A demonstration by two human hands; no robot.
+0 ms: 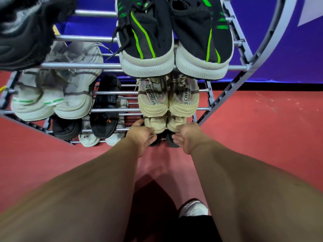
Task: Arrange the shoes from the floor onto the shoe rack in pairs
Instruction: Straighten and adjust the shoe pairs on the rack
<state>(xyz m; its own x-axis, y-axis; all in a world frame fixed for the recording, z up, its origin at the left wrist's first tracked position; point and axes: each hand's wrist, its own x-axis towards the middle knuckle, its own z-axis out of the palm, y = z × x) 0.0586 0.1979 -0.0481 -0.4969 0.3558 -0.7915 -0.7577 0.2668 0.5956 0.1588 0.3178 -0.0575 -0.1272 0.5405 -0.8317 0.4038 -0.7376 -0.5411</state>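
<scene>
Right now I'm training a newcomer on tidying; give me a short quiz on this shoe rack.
1. True or false: the black knit sneakers with green stripes sit paired on the grey metal-bar shoe rack.
2. The left hand holds which part of the lower beige rubber-soled sneaker? A toe B heel C laces
3. Fill in: the floor is ___.
Key: 1 true; 2 B; 3 red.
</scene>
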